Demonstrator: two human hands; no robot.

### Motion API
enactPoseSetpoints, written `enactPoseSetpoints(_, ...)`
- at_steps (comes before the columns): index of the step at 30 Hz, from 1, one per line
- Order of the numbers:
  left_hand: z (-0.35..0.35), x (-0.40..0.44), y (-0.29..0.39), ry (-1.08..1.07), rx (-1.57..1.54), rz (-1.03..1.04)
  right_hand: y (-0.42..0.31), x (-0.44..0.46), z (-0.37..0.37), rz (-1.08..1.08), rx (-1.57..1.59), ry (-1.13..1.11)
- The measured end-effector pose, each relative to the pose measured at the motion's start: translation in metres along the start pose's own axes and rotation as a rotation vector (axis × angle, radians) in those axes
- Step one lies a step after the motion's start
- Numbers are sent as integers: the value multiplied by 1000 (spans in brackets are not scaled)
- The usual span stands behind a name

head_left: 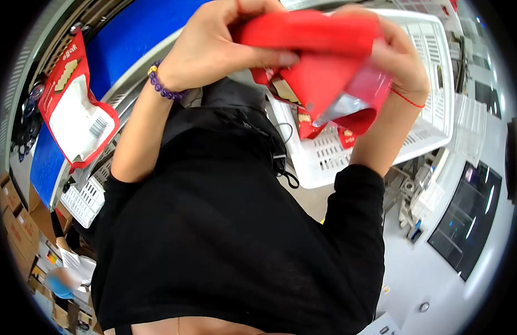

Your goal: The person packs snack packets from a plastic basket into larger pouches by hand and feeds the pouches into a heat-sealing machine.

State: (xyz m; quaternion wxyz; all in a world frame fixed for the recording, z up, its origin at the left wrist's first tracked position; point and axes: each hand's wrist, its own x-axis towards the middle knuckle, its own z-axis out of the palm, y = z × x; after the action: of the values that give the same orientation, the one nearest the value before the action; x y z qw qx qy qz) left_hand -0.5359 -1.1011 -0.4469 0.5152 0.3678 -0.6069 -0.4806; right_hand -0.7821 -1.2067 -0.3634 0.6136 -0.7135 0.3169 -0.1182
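Between my two hands is a red pouch (325,72), folded or bent along its upper part, with a shiny silvery patch near its lower right. My left hand (219,47), with a purple bead bracelet at the wrist, pinches the pouch's left end, thumb across the front. At the right end my right hand (401,58), blurred by motion, has its fingers closed around the pouch. Behind and below the pouch stands a white slotted basket (437,72) with small red packets (348,138) in it. Another red and white pouch (79,120) lies at the left.
A blue surface (121,42) with a metal edge runs along the upper left. A smaller white basket (85,202) is at the lower left, near cardboard boxes (18,229). Another person (63,282) is far off at the lower left. Metal equipment (412,195) stands at the right.
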Motion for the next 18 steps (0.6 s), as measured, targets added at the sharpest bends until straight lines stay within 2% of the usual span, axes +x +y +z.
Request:
enactPoseSetpoints(2,-9,-8,4,301,-97,0,33,21,-5,-433,493,-157)
enactPoseSetpoints(4,-15,-4,-4,507,-122,-75,63,34,9,-565,649,-244)
enactPoseSetpoints(6,-13,4,-14,667,-145,-172,86,39,44,-390,239,272)
enactPoseSetpoints(8,-8,14,-29,567,-54,-159,118,55,41,-212,565,540)
enactPoseSetpoints(10,-8,23,-46,450,-73,-211,128,69,25,-278,597,588)
enactPoseSetpoints(11,-9,31,-62,507,68,-9,130,79,20,-252,595,667)
enactPoseSetpoints(12,-17,37,-69,486,156,-149,132,84,11,-258,589,643)
enactPoseSetpoints(14,-22,57,-90,658,275,-291,140,93,-10,-195,-27,755)
enactPoseSetpoints(15,-20,69,-98,760,58,-327,146,103,-21,-228,-90,748)
enactPoseSetpoints(16,-16,81,-110,783,57,-319,152,112,-35,-240,-97,728)
enactPoseSetpoints(18,-14,105,-132,888,210,-183,161,136,-67,-151,432,648)
